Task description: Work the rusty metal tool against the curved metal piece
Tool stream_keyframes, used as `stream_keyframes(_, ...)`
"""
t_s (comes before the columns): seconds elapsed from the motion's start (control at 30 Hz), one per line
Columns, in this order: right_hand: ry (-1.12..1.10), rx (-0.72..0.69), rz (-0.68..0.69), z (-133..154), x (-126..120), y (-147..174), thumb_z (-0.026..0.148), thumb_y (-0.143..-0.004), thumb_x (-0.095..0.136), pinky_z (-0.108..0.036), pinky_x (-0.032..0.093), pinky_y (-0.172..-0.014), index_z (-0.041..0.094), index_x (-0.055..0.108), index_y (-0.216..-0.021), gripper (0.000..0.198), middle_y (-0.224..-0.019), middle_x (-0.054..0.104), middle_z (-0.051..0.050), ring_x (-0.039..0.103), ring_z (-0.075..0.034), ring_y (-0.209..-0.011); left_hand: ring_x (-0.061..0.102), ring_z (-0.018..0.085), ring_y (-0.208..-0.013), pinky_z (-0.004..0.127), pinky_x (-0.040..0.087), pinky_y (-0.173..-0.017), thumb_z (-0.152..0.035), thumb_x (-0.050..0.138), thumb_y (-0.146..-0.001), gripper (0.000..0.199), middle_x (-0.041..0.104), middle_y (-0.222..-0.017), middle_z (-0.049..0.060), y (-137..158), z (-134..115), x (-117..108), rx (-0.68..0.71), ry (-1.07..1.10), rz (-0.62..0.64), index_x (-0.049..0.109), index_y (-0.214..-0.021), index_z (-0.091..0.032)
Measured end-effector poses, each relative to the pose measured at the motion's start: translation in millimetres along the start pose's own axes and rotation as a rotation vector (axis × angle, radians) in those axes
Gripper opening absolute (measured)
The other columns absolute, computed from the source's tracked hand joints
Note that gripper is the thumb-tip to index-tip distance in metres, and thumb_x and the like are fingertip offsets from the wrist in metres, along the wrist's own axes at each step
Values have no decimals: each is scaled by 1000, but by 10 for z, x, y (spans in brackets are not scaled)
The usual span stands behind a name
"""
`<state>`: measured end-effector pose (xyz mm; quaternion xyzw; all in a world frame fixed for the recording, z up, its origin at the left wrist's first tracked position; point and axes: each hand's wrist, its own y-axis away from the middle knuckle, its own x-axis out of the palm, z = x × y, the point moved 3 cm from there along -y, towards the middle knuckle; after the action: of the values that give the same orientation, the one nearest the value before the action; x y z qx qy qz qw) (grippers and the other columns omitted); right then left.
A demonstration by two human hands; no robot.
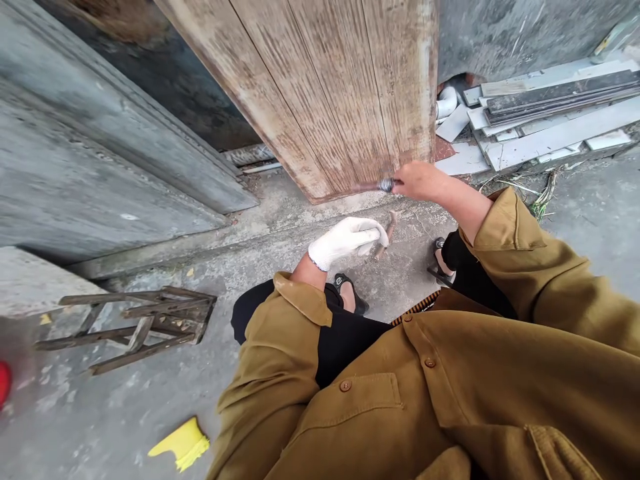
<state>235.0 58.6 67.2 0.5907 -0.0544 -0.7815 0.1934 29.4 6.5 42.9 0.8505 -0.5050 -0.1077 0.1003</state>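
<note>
grasping, with the bare right hand (417, 180), a slim brown tool with a silvery banded collar (385, 185), pointed leftward across the lower edge of a tall, weathered brown wooden panel with long grooves (325, 87), just ahead. blurred at the far end; cannot tell its shape. curled, in a white fabric glove, at the left hand (345, 241), against a short, curved brown strip (393, 223); cannot tell whether gripped or merely overlapped.

judged at risk of: skidding along the grooves, if pushed at a slant; grazing bare knuckles on rough wood, for want of a glove on that side; toppling the panel, if loosely propped; dropping the tool near the black open-topped shoes (356, 300), through a slack hold.

under containers: cannot identify any with certainty. cut off at the left edge, a bright red, round-sided object (4, 382); cannot tell whether a vessel, nor see any contents. stacked at far right: flat white and dark boards (555, 97), beside a bent white pipe (447, 102).
</note>
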Motion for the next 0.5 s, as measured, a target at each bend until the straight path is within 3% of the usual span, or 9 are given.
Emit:
stream_keyframes(0.07, 218, -45, 181, 61, 90, 36, 31, -89, 62, -36, 44, -75, 6, 74, -105, 32, -100, 70, -19, 65, -29, -93, 42, 8, -47, 22, 34, -51, -41, 59, -91, 34, 51, -52, -2, 13, -4, -41, -5, -30, -37, 74, -90, -10)
stream_keyframes(0.13, 288, -120, 397, 104, 176, 86, 27, -86, 65, -35, 43, -75, 6, 76, -99, 27, -93, 71, -16, 65, -27, -89, 40, 8, -46, 23, 33, -50, -42, 61, -90, 33, 49, -51, -2, 19, 18, -99, -16, -54, -114, 73, -87, -10)
stream_keyframes(0.23, 124, -271, 738, 137, 240, 193, 27, -86, 67, -30, 42, -70, 11, 77, -92, 20, -74, 68, -6, 62, -17, -72, 39, 8, -45, 23, 34, -49, -42, 63, -87, 32, 46, -50, -4, 9, 76, -195, 2, -28, -230, 70, -82, -11)
stream_keyframes(0.3, -104, -402, 861, 163, 194, 263, 31, -87, 67, -25, 40, -65, 13, 75, -91, 20, -69, 66, -1, 57, -11, -64, 41, 8, -45, 22, 35, -49, -42, 66, -84, 31, 47, -50, -4, -14, 125, -247, 21, -10, -288, 69, -80, -11)
stream_keyframes(0.37, -364, -519, 787, 186, 75, 291, 38, -87, 68, -22, 38, -62, 14, 72, -90, 24, -68, 64, 2, 53, -8, -60, 44, 9, -47, 22, 36, -48, -43, 68, -82, 31, 52, -53, -2, -47, 181, -287, 25, -1, -360, 68, -78, -12)
stream_keyframes(0.43, -619, -548, 537, 172, -74, 267, 43, -87, 68, -20, 36, -58, 14, 68, -86, 29, -66, 61, 3, 49, -6, -57, 50, 10, -50, 22, 39, -49, -45, 67, -84, 33, 58, -58, 1, -84, 239, -301, 29, 38, -402, 68, -81, -12)
stream_keyframes(0.5, -819, -488, 254, 112, -187, 222, 45, -89, 65, -20, 35, -54, 14, 63, -82, 32, -66, 58, 2, 45, -6, -55, 56, 12, -54, 22, 44, -52, -49, 64, -87, 37, 63, -63, 4, -121, 281, -278, 55, 109, -369, 68, -84, -12)
